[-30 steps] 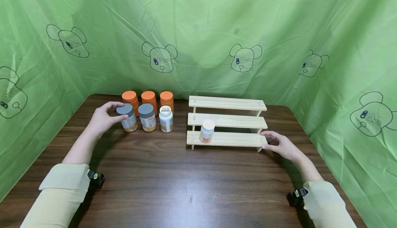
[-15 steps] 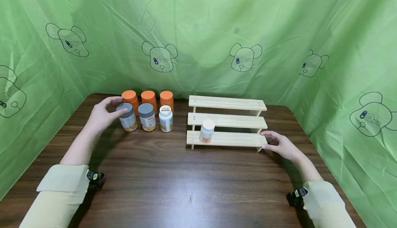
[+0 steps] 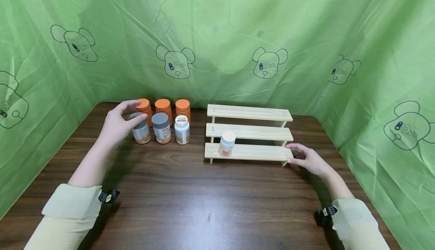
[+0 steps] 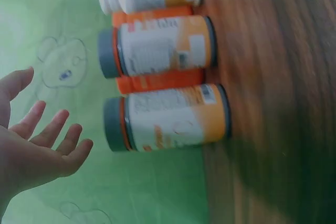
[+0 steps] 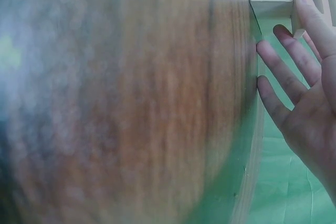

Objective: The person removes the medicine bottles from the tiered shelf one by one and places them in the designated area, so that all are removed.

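My left hand (image 3: 117, 123) hovers over the leftmost grey-lidded bottle (image 3: 141, 134), hiding part of its lid. In the left wrist view, the fingers (image 4: 52, 129) of that hand are spread, apart from the grey lid (image 4: 113, 124). Beside that bottle stand a second grey-lidded bottle (image 3: 161, 131) and a white bottle (image 3: 182, 132). My right hand (image 3: 310, 161) holds the right end of the lowest step of a three-tier wooden display shelf (image 3: 258, 152), thumb at the front edge and a finger behind. A white-capped bottle (image 3: 226, 144) stands upright on that step, near its left end.
Three orange bottles (image 3: 163, 108) stand in a row behind the front bottles. The upper two shelf steps (image 3: 249, 132) rise toward the back. A green curtain (image 3: 221, 27) with bear-head drawings surrounds the dark wooden table (image 3: 190, 201).
My left hand has come off the leftmost grey-lidded bottle and shifted slightly up and right above it. That bottle stays standing in its row. The right hand and the shelf have not moved.
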The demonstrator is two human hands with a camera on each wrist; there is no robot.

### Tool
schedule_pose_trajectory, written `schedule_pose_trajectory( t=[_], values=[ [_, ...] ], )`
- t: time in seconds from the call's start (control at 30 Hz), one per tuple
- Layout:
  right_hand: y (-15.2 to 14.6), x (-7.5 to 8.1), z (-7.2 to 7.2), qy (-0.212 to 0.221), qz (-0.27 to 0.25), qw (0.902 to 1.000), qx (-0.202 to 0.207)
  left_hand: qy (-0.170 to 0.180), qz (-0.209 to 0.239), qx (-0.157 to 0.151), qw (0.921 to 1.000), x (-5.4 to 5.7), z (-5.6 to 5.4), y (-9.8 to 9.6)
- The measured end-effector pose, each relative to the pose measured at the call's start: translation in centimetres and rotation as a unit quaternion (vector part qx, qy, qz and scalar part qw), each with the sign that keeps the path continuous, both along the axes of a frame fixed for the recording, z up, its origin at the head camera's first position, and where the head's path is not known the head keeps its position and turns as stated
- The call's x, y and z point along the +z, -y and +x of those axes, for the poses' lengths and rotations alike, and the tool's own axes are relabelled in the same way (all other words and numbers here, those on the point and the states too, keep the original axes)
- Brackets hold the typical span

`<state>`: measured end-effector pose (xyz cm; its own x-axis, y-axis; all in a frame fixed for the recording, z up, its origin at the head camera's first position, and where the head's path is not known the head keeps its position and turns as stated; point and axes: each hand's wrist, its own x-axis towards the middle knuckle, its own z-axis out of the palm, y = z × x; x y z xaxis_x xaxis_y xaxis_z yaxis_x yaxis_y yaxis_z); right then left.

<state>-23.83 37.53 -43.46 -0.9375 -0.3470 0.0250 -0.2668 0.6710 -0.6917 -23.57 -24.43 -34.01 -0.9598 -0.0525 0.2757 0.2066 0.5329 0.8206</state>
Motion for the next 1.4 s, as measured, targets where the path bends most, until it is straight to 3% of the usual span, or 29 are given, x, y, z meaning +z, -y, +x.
schedule_pose_trajectory(
  t=[0.2,0.57,0.9,0.97,1.13,1.2,1.4],
  values=[
    [0.0,0.1,-0.1,0.003,0.007,1.0000,-0.003,-0.025,-0.002,-0.006,0.9997,1.1,0.7,-1.6],
    [0.1,0.3,0.0,0.006,0.008,0.9999,-0.005,-0.035,0.003,-0.036,0.9988,2.5,2.2,-4.9],
    [0.1,0.2,0.1,0.005,0.011,0.9999,-0.008,-0.051,0.045,-0.071,0.9952,3.0,3.0,-7.7],
    [0.1,0.1,0.0,0.006,0.011,0.9999,-0.009,-0.057,0.048,-0.078,0.9941,3.7,3.6,-8.5],
    [0.1,0.0,0.1,0.008,0.004,0.9999,-0.007,-0.075,0.062,-0.102,0.9900,3.5,3.7,-10.0],
    [0.1,0.0,0.1,0.007,-0.001,1.0000,-0.004,-0.076,0.074,-0.116,0.9876,2.6,3.2,-10.4],
    [0.1,0.0,0.1,0.003,-0.010,0.9999,-0.003,-0.050,0.074,-0.147,0.9850,2.3,3.1,-12.0]
  ],
)
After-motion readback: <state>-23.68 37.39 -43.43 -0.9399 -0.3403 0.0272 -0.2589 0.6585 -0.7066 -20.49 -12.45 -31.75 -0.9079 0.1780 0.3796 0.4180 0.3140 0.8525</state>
